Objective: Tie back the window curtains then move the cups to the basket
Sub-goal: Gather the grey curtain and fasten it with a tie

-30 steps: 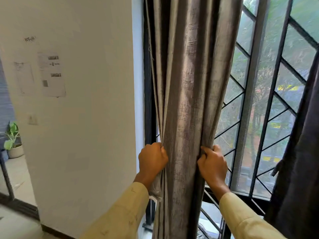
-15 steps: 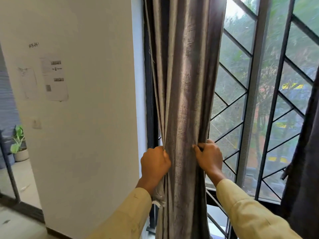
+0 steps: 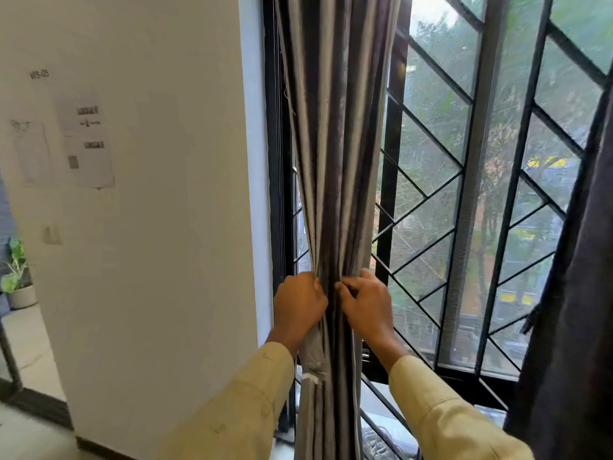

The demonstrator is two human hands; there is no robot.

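Observation:
A grey curtain [image 3: 335,134] hangs at the left side of the window, gathered into a narrow bunch of folds. My left hand [image 3: 298,308] grips the bunch from its left side. My right hand [image 3: 363,307] grips it from the right, and the two hands almost meet at the front. A light strip of fabric [image 3: 311,356] hangs along the curtain just below my left hand. A second, darker curtain [image 3: 577,310] hangs at the right edge of the view. No cups or basket are in sight.
The window [image 3: 471,194] has a black metal grille with diagonal bars and a mesh screen. A white wall [image 3: 166,227] with taped papers [image 3: 86,141] stands to the left. A potted plant [image 3: 16,277] sits on the floor far left.
Both hands have squeezed toward each other, so the curtain bunch is much narrower. More of the window shows to the right of the curtain.

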